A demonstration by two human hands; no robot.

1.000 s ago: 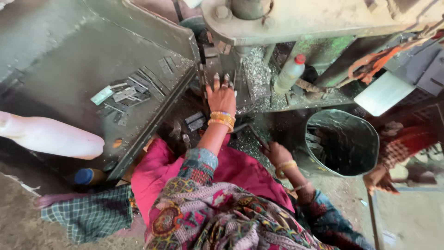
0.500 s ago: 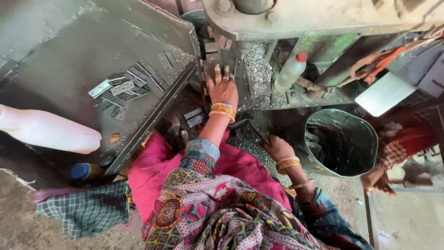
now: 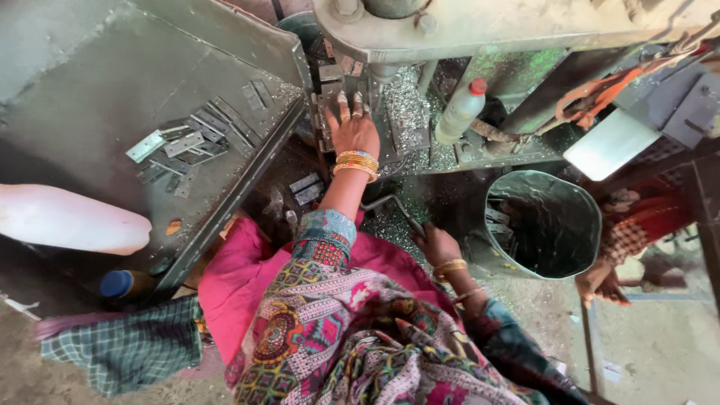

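Note:
My left hand (image 3: 352, 129), with yellow bangles on the wrist, reaches forward onto the die block (image 3: 330, 82) under the press head (image 3: 480, 26). Its fingers lie stretched over the block, hiding whatever is beneath the fingertips. Metal shavings (image 3: 405, 112) cover the press bed beside it. Lower and to the right, my right hand (image 3: 436, 244) is closed around the end of a bent metal lever (image 3: 386, 204). A pile of flat metal hinge pieces (image 3: 184, 146) lies on the sloped steel table (image 3: 90, 90) to the left.
A white squeeze bottle with a red cap (image 3: 461, 111) stands on the press bed. A round metal bucket (image 3: 544, 225) sits at the right, with another person's hand (image 3: 598, 282) beside it. A pale plastic container (image 3: 67, 219) and a blue-capped bottle (image 3: 124, 283) are at the left.
My left hand has slid a little further forward onto the die block. My right hand has stayed near the lever, shifting slightly left.

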